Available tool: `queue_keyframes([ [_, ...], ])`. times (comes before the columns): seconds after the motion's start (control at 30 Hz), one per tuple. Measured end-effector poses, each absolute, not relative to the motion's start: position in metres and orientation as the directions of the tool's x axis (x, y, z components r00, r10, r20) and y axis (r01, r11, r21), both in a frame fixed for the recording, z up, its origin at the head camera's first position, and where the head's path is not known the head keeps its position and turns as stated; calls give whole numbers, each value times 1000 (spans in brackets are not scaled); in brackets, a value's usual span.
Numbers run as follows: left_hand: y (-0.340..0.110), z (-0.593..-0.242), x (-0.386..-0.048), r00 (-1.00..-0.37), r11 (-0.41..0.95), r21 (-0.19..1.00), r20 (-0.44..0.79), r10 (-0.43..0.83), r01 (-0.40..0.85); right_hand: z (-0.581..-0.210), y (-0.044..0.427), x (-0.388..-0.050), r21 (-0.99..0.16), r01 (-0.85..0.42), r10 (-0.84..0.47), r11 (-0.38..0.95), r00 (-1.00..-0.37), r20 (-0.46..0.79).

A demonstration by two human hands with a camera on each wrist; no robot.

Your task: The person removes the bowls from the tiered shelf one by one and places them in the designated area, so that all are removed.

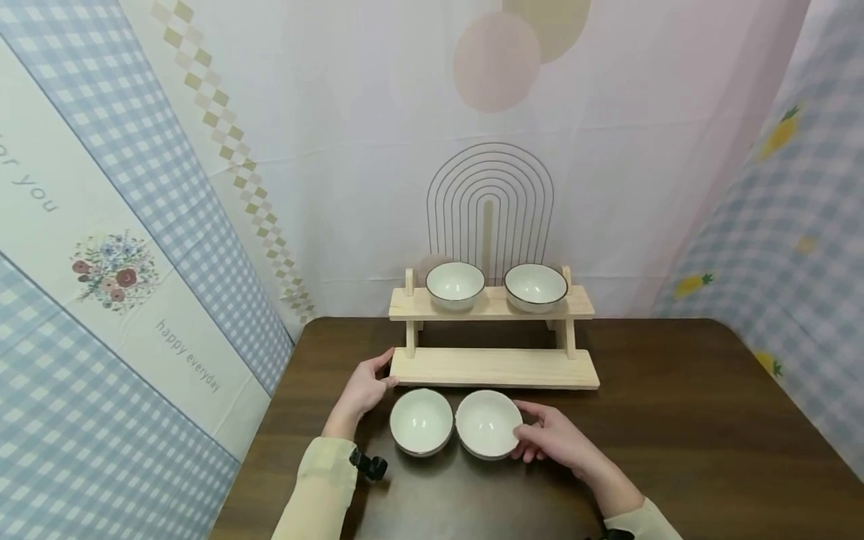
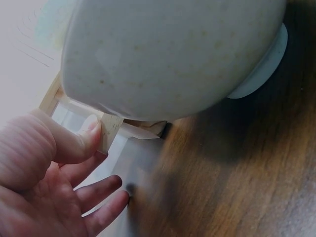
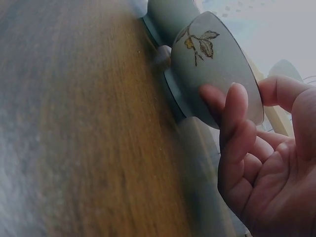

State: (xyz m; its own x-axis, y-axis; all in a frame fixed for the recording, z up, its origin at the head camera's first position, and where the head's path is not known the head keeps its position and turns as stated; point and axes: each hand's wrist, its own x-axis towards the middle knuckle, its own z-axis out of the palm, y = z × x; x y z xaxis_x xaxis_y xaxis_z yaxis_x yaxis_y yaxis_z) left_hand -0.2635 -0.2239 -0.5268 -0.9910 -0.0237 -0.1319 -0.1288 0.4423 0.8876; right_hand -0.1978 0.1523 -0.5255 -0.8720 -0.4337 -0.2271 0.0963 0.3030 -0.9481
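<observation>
My left hand (image 1: 364, 388) pinches the left end of the lower board of a pale wooden two-tier shelf (image 1: 496, 367), thumb on top; in the left wrist view the thumb (image 2: 91, 131) presses the board's edge and the other fingers spread below. My right hand (image 1: 550, 435) pinches the right rim of a white bowl (image 1: 487, 421), thumb inside and fingers outside. A leaf sprig decorates that bowl's outer wall (image 3: 197, 47) in the right wrist view. Close to its left stands a second white bowl (image 1: 421, 420), beside my left hand. Both bowls sit in front of the shelf.
Two dark-rimmed white bowls, a left one (image 1: 455, 283) and a right one (image 1: 535, 286), stand on the upper board. Brown wooden table (image 1: 682, 435) lies underneath. Behind it hangs a patterned cloth (image 1: 364, 187), with checked cloth (image 1: 196, 217) at the left.
</observation>
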Motion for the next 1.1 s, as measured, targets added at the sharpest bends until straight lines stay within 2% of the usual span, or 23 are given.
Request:
queue_keyframes([
  [0.33, -225, -526, -266, -996, 469, 880, -89, 19, -70, -524, 155, -201, -942, 96, -469, 322, -848, -246],
  [0.63, -236, -518, -267, -992, 538, 843, -50, 114, 19, -517, 163, -205, -926, 69, -522, 372, -809, -270],
  [0.87, -241, -508, -273, -999, 466, 885, 6, 34, 21, -510, 178, -218, -899, 4, -514, 438, -819, -254],
  [1.1, -239, -497, -282, -996, 391, 919, 73, -47, 49, -495, 193, -233, -899, -39, -523, 436, -824, -217],
])
